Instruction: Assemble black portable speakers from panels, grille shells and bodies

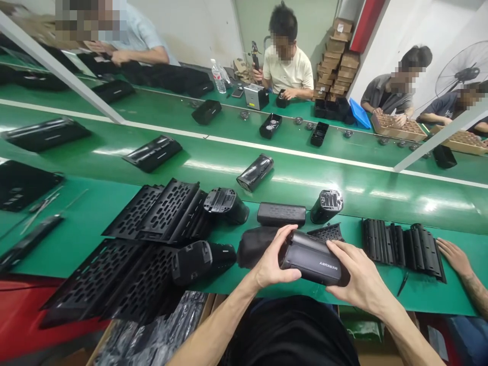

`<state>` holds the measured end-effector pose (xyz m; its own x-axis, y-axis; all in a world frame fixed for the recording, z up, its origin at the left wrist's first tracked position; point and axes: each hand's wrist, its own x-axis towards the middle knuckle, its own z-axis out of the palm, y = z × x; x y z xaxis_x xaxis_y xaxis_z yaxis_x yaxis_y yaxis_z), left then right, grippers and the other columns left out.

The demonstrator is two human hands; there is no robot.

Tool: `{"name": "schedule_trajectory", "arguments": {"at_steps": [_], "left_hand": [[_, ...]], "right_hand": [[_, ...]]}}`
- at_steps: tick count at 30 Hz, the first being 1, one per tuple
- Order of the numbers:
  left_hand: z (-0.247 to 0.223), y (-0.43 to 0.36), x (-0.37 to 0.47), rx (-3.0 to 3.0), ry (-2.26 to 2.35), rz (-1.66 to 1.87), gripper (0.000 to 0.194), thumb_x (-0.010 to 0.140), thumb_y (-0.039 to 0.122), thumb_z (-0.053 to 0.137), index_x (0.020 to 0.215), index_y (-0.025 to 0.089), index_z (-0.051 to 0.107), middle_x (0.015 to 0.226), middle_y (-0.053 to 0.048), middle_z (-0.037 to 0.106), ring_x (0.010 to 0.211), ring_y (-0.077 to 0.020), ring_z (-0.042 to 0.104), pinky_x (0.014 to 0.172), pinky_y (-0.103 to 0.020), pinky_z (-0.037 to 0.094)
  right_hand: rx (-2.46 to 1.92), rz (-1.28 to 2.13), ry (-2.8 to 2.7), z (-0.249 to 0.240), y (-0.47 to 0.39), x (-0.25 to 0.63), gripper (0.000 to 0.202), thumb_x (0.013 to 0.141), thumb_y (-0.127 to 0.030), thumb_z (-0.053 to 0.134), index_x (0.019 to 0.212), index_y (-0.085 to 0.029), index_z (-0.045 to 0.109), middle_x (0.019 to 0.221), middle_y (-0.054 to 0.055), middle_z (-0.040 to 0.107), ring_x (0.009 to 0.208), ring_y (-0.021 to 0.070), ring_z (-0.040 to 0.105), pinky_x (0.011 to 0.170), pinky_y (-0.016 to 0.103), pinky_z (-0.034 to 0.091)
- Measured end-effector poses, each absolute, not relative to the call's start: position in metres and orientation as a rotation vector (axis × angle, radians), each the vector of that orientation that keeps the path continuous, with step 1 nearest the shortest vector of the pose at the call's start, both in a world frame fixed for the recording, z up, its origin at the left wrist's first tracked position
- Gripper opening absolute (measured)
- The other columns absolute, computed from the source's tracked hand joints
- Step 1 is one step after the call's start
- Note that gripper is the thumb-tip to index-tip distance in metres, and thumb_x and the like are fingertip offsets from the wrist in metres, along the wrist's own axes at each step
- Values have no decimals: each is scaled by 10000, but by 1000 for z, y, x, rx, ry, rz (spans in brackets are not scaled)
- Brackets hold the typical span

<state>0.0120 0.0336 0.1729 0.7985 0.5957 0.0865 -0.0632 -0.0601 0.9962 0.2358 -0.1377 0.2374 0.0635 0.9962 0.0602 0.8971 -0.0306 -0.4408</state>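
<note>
Between both hands is a black speaker case point(312, 259), lettered MERKURY along its side and tilted over the near edge of the green table. My left hand point(276, 262) grips its left end, with the thumb below. My right hand point(354, 272) is closed round the right end. Behind my left hand lies a dark rounded piece point(254, 246), partly covered. A perforated black grille point(327, 232) shows just behind the held case. Farther back are a long black case point(281, 214) lying flat and an upright black case point(327, 206) with its ribbed end up.
Perforated black panels point(171, 208) are stacked at left, overhanging the edge. Curved black panels point(402, 246) lie at right, near another person's hand point(455, 256). Black housings sit along the green conveyor belt point(213, 175). Several people work across it. A white post point(68, 71) crosses at left.
</note>
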Motion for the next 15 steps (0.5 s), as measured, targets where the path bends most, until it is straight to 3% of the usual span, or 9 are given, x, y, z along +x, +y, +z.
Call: {"name": "schedule_trajectory", "arguments": {"at_steps": [4, 7, 15], "left_hand": [[174, 29, 10, 1349, 510, 656, 984, 675, 653, 804, 1487, 235, 436, 1448, -126, 480, 1287, -379, 482, 1122, -495, 384], [171, 26, 11, 1220, 527, 662, 939, 656, 585, 822, 1459, 247, 472, 1403, -107, 525, 1204, -354, 525, 1043, -438, 434], [154, 21, 19, 1106, 592, 639, 841, 646, 480, 794, 1408, 238, 536, 1302, -77, 607, 1138, -338, 556, 988, -393, 440]], "right_hand": [[-2009, 473, -1459, 225, -160, 248, 904, 835, -509, 761, 1599, -344, 307, 1633, 104, 364, 1481, 371, 389, 1158, 563, 407], [-1898, 686, -1136, 211, -172, 247, 973, 846, -686, 663, 1618, -283, 229, 1630, 147, 362, 1450, 373, 441, 1127, 531, 446], [-1902, 644, -918, 200, -171, 226, 740, 812, -583, 718, 1430, -265, 463, 1455, 118, 537, 1259, 341, 565, 1021, 453, 502]]}}
